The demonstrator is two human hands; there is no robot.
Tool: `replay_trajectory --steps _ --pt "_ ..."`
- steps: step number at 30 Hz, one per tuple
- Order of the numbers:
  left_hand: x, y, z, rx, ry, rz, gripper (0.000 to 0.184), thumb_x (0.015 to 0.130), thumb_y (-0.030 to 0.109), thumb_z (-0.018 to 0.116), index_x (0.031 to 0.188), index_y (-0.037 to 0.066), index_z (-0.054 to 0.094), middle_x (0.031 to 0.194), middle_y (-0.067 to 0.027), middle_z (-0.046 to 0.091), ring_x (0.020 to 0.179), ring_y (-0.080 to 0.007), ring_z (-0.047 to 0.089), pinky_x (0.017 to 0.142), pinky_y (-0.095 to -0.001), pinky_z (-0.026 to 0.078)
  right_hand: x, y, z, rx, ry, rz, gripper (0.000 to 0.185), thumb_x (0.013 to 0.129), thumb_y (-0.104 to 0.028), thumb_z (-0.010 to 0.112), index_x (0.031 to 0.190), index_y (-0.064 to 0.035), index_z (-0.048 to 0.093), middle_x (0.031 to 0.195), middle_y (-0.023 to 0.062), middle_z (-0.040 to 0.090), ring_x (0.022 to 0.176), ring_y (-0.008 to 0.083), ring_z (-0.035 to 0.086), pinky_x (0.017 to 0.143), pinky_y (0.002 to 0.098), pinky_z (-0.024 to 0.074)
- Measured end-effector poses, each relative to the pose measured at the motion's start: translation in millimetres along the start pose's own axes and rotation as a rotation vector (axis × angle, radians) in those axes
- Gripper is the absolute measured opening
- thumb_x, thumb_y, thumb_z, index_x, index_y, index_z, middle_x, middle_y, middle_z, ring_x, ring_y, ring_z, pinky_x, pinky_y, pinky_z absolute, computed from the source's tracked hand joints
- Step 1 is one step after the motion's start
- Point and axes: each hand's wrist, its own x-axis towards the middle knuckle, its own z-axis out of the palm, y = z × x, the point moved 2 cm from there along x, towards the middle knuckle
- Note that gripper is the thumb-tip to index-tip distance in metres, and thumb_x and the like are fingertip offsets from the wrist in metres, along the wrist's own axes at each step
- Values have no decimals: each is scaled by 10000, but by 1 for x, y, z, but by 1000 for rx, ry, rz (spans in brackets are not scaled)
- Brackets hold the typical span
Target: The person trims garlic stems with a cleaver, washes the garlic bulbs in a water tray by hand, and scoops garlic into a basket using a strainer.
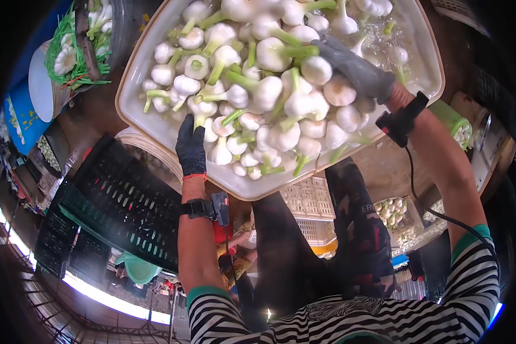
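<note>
A large white tub [133, 94] with a brown rim is heaped with white garlic bulbs [265, 94] on short green stems, wet in places. My left hand [191, 148], in a dark glove, is at the tub's near left rim, finger and thumb apart beside a garlic bulb [202, 108]. It touches or nearly touches that bulb's stem; a firm grip does not show. My right hand [356, 70], in a wet grey glove, reaches over the right of the heap with fingers stretched across the bulbs. Its fingertips lie among bulbs and stems, partly hidden. Water [387, 49] shows at the tub's far right.
Dark plastic crates [126, 200] stand at my left. Beige crates [308, 200] are below the tub, between my legs. A green net bag of garlic [63, 54] lies at upper left, another green bag [456, 126] at right. A cable [418, 189] hangs from my right wrist.
</note>
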Motion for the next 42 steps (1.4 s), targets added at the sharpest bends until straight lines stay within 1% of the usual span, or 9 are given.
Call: replay_trajectory --steps 3,9,14,18,24,27,34,39,42 --pt "-33 12 3 153 180 102 451 836 -16 601 1273 -8 491 1215 -124 559 1047 -172 546 879 -295 461 32 -17 35 -9 -18 273 610 814 -167 505 1397 -194 328 1302 314 314 1097 474 494 982 413 410" --pt "-102 20 45 133 187 141 397 808 -27 654 1188 -26 537 1196 -111 577 1056 -164 557 891 -290 469 66 -69 31 684 178 667 889 814 -552 568 1421 -6 216 1112 221 577 986 264 597 845 332 468" --pt "-60 -26 103 748 -144 -18 427 860 126 617 1234 -42 499 1225 -118 557 1095 -184 531 968 -294 398 95 -126 51 564 286 344 772 844 -465 572 1434 -93 243 1229 257 513 1055 351 580 886 384 465" --pt "-43 -64 128 1079 160 542 530 770 426 630 1156 65 578 955 -133 660 915 -335 616 843 -422 472 66 -149 59 446 316 293 685 845 -423 562 1366 -29 357 1318 254 448 1179 379 489 986 396 404" --pt "-52 5 129 811 228 82 609 640 398 716 1162 129 557 983 -159 655 894 -358 621 771 -463 485 -65 -19 -30 0 909 652 488 841 -336 629 1193 -10 536 1152 187 591 1019 279 592 883 351 458" --pt "-46 -10 137 615 206 102 615 634 367 747 1156 105 553 1055 -156 643 946 -353 617 807 -438 485 -115 62 -55 358 874 1043 453 864 -276 594 1225 -13 517 1094 182 604 989 246 588 858 332 450" --pt "-33 17 142 591 -33 73 600 656 304 756 1161 54 551 1088 -146 625 991 -314 589 827 -404 472 -107 142 -33 -262 265 284 363 843 -94 529 1189 15 519 1176 175 575 1068 301 560 910 359 437" --pt "-51 10 129 -87 -145 69 627 693 67 707 1256 -56 460 1226 -138 528 1118 -229 508 935 -320 426 -71 81 -31 -85 194 342 503 845 -204 555 1296 -1 462 1231 214 551 1136 325 534 990 337 392" --pt "-52 -22 92 -62 -147 59 659 750 56 632 1337 -67 361 1283 -153 461 1163 -211 468 969 -300 403 -52 46 -27 386 319 973 606 847 -376 555 1288 28 458 1149 258 577 1068 343 566 955 339 415"
